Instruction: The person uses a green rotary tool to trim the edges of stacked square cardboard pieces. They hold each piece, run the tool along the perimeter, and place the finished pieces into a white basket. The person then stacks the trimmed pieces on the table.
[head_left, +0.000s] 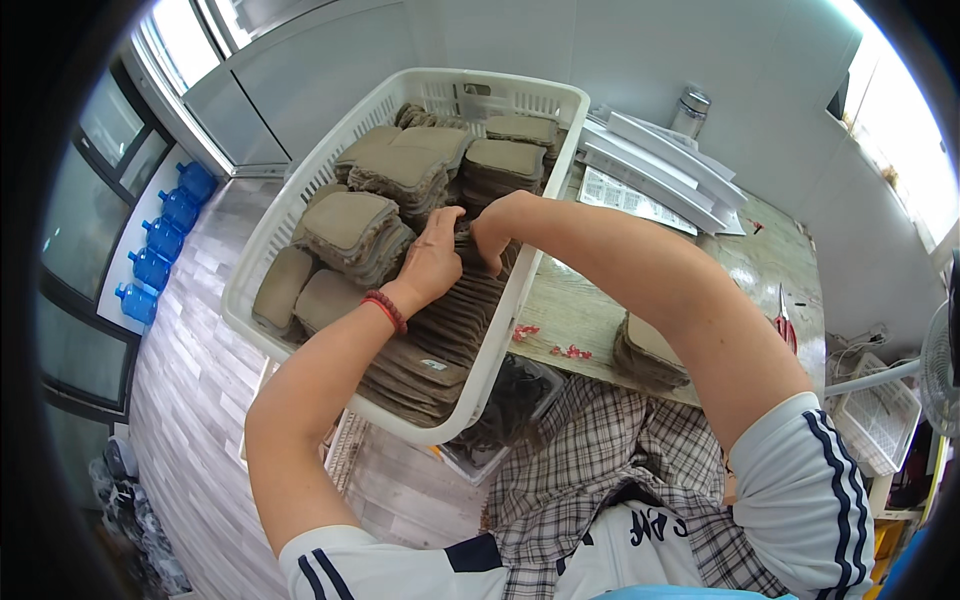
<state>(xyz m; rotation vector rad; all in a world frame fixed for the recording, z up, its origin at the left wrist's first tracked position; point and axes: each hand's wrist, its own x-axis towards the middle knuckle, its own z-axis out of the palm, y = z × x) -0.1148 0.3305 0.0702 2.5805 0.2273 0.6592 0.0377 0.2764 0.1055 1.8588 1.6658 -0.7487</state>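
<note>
A white plastic basket holds several stacks of brown-grey fabric pads with rounded corners and fuzzy edges. Both of my hands reach into its middle, close together. My left hand is bent over the end of a row of pads standing on edge, its fingers curled against them. Right beside it, my right hand dips down with its fingers closed round the pads at the same row. The fingertips of both hands are partly hidden among the pads. A red bracelet circles my left wrist.
Right of the basket is a table bearing a small pad stack, red-handled scissors, white paper trays and a metal flask. Below the basket stands a clear bin of dark items. Blue water jugs line the left wall.
</note>
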